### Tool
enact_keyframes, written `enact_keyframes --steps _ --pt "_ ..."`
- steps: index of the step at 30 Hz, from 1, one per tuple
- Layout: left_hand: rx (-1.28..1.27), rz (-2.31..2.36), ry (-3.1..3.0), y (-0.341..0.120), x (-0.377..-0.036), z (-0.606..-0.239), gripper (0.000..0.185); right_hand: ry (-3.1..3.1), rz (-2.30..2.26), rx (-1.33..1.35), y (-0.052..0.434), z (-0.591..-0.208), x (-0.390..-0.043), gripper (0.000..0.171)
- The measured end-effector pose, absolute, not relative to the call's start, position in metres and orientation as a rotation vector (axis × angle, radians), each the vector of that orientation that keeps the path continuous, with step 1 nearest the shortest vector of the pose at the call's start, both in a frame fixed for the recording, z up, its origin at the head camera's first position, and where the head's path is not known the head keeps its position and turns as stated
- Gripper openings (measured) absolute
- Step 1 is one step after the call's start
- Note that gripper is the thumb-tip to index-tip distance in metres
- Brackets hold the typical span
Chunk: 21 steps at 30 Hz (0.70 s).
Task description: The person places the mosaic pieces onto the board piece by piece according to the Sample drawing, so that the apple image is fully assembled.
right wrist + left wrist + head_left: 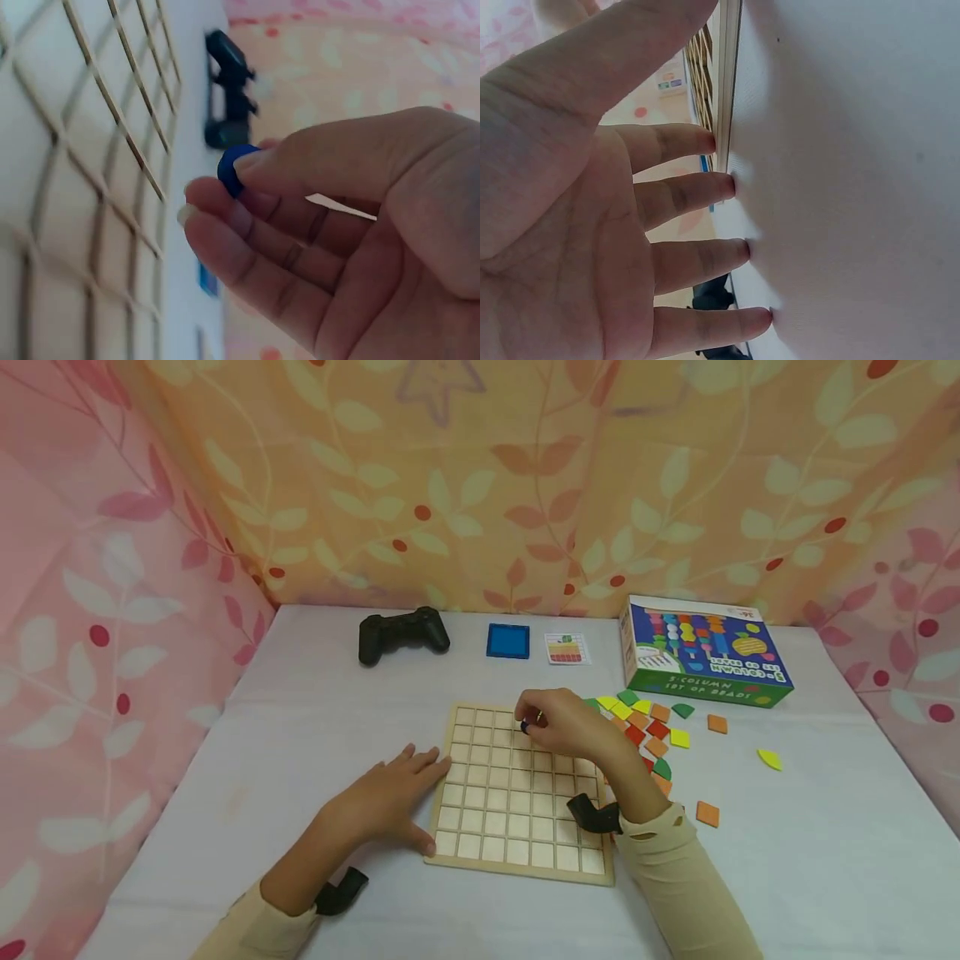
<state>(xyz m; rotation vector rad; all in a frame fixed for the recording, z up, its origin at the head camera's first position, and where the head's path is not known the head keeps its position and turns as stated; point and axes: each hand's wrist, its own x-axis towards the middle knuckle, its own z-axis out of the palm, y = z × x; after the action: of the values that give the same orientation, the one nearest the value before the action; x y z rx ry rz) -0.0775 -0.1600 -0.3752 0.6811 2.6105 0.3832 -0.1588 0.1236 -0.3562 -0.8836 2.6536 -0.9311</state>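
while my left hand [386, 802] lies with its fingers straight and spread wide at nine o'clock of the wooden grid board [495, 802], my right hand [566, 722] pinches a small blue piece [226, 174] between thumb and fingers. i hold that piece over the board's far edge, near its twelve o'clock; the side view from my right wrist shows it raised clear of the slats, with a rounded rim, though my thumb hides too much for me to tell its full shape. my left thumb touches the board near its seven o'clock corner, and my other left fingertips reach its side and the white worktop [330, 718]. at two o'clock of the board, partly behind my right forearm, i have a loose heap of red, orange, yellow and green pieces [637, 735], some overlapping. a stray orange square [707, 813] and a yellow piece [768, 760] lie apart from the heap, towards three o'clock. farther off at two o'clock stands a box [705, 652] printed with coloured beads. a blue tray [508, 641] sits near twelve, a printed card [567, 649] just beside it towards one, and a black game controller [403, 633] at eleven. behind them hangs a leaf-patterned curtain [465, 518].
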Motion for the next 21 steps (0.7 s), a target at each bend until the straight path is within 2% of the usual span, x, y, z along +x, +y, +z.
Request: enact_keyframes --steps 8,21 --pt "0.677 0.375 2.614 -0.156 -0.076 -0.377 0.111 2.698 -0.874 -0.753 0.088 -0.382 -0.163 0.012" --pt "0.666 0.336 2.629 -0.159 -0.080 -0.380 0.113 2.767 -0.831 -0.594 0.079 -0.389 -0.163 0.012"
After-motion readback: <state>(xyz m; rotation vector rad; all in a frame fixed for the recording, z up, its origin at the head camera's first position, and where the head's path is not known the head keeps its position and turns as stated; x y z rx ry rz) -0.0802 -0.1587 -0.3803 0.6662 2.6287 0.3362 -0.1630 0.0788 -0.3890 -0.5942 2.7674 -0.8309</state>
